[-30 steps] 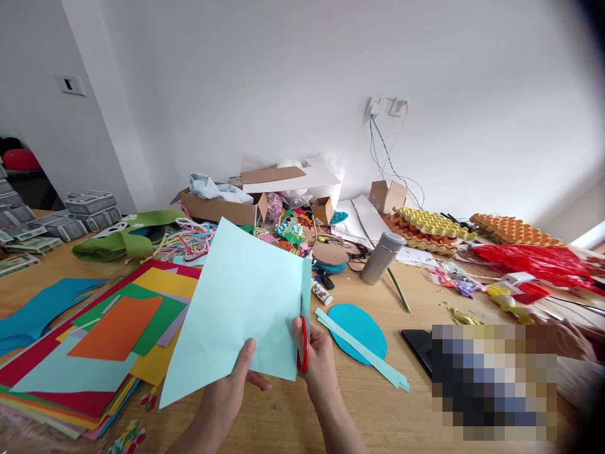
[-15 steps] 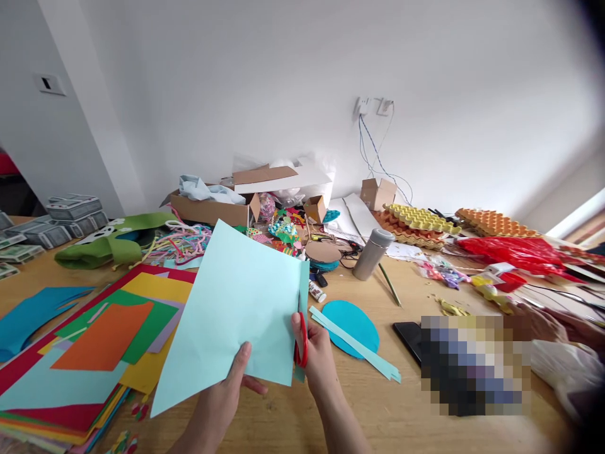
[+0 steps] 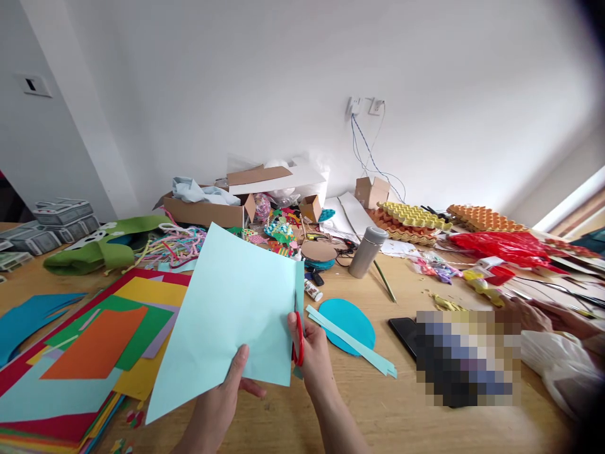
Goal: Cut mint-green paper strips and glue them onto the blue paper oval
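Observation:
A large light-blue sheet of paper (image 3: 231, 302) is held up over the table, its lower edge pinched by my left hand (image 3: 229, 372), thumb on top and fingers beneath. In my right hand (image 3: 314, 359) are red-handled scissors (image 3: 298, 340), with the blades at the sheet's right side. A narrow strip (image 3: 299, 284) is partly cut there and still attached at the top. Right of the scissors lie pale blue paper strips (image 3: 352, 342) across a bright blue disc (image 3: 359, 318). The scissor tips are mostly hidden by the paper.
Stacked coloured paper (image 3: 94, 340) lies left. A grey flask (image 3: 367, 252) stands behind the disc, with a phone (image 3: 401, 331) to the right. Egg trays (image 3: 411, 217) and a red plastic bag (image 3: 501, 248) are at the back right. Another person's hands (image 3: 534, 315) work at the far right.
The whole view has shifted slightly, so most things appear a little further left. My scissors have moved up a little along the strip; both hands keep their hold.

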`<state>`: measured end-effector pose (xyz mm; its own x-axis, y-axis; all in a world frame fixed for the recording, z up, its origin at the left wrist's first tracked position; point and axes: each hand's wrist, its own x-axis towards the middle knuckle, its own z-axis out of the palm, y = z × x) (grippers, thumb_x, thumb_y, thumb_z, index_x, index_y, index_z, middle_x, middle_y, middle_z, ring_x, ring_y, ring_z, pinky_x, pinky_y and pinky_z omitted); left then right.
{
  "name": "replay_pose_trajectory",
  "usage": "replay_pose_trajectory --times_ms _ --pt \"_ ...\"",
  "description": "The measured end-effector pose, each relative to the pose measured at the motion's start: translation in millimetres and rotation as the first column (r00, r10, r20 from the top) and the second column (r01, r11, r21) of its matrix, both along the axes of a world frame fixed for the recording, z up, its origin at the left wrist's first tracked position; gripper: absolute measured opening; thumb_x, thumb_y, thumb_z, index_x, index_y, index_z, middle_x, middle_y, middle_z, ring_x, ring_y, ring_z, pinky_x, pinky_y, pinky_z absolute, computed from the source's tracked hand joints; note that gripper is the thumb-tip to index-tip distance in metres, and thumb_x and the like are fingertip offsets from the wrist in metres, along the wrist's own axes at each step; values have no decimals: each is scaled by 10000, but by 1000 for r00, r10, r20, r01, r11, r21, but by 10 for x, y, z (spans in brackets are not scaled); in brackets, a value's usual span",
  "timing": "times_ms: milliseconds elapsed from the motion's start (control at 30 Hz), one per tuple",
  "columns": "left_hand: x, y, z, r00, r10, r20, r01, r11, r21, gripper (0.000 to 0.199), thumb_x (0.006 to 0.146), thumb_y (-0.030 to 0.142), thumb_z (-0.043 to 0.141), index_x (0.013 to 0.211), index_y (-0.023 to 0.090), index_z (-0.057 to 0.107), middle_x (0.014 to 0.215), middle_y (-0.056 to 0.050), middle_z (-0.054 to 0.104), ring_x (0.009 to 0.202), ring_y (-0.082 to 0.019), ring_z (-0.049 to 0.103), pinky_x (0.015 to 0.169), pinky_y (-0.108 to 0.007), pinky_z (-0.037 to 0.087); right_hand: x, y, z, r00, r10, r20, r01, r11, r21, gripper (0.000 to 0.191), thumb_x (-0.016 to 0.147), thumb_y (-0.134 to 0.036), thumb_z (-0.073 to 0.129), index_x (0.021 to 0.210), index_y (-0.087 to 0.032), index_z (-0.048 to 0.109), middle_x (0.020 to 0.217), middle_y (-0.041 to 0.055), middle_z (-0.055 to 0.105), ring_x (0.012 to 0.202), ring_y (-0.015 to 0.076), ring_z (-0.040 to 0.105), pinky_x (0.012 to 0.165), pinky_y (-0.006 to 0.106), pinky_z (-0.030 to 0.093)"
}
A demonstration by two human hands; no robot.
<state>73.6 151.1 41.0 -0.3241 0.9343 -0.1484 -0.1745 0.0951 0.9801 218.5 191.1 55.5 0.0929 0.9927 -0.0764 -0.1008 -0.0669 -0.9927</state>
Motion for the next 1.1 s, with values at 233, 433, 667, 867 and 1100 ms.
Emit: replay_pose_trajectory --times_ms 233,433,667,867,1100 --pt "19 -17 61 999 22 25 -22 1000 -6 706 662 531 771 1204 191 472 979 -77 712 372 -202 626 467 -390 600 4 17 -52 1000 -6 3 6 1000 -16 568 730 -702 584 531 -196 420 436 -57 365 407 65 283 387 213 223" --pt "2 -9 31 1000 2 6 -2 1000 -28 615 667 532 763 1106 182 513 912 -57 715 393 -213 640 482 -383 605 41 17 -5 999 -3 46 3 1000 -3 583 728 -714 572 510 -205 392 421 -56 368 402 70 299 397 217 223" --pt "30 -30 45 1000 -18 18 17 1000 14 538 651 536 774 1002 185 569 868 -61 732 371 -217 627 397 -386 575 97 30 8 997 -23 77 24 1000 -6 586 738 -727 553 523 -205 397 434 -49 387 420 77 317 414 221 226" --pt "60 -48 53 1000 -9 -6 9 1000 25 464 649 540 771 904 192 601 695 -12 713 346 -224 613 396 -376 572 105 30 7 997 -45 61 44 999 19 579 745 -710 559 512 -214 371 425 -58 355 419 74 288 410 225 207" --pt "74 -58 51 1000 3 -12 -3 1000 28 464 660 567 758 888 200 592 674 -2 698 347 -208 612 411 -369 577 99 42 -14 998 -45 50 44 999 12 576 748 -716 550 519 -215 380 423 -56 368 414 76 298 406 223 217"
